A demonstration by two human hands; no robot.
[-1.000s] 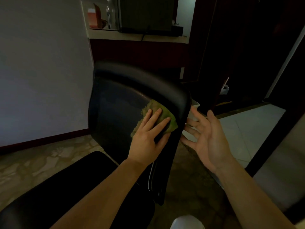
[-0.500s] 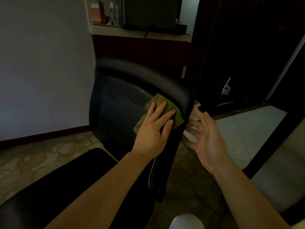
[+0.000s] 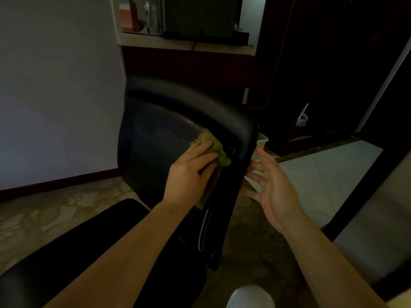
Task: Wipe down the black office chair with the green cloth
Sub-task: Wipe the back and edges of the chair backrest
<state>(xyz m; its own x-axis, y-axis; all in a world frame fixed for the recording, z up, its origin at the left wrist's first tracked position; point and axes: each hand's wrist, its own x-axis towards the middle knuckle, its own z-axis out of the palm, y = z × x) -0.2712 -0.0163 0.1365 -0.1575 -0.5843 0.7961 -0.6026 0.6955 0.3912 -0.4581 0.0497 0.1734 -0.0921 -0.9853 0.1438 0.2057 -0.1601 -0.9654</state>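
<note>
Left hand (image 3: 189,176), fingers flat, presses green cloth (image 3: 213,145) just inside black office chair (image 3: 155,138) back's edge; right hand (image 3: 273,187) spread open just beyond it.

There is one black office chair (image 3: 160,138) here, with a single green cloth (image 3: 214,145) on its backrest. Two bare hands are at it, one left hand (image 3: 189,178) and one right hand (image 3: 273,187). Just behind the chair's edge I count one white container (image 3: 262,141). Up on the one desk (image 3: 155,42) at the back stand three things I can make out: one orange box (image 3: 125,15), one clear bottle (image 3: 148,16) and one dark boxy appliance (image 3: 200,16). Low down there is one white rounded shape (image 3: 250,296), too cropped to name.
</note>
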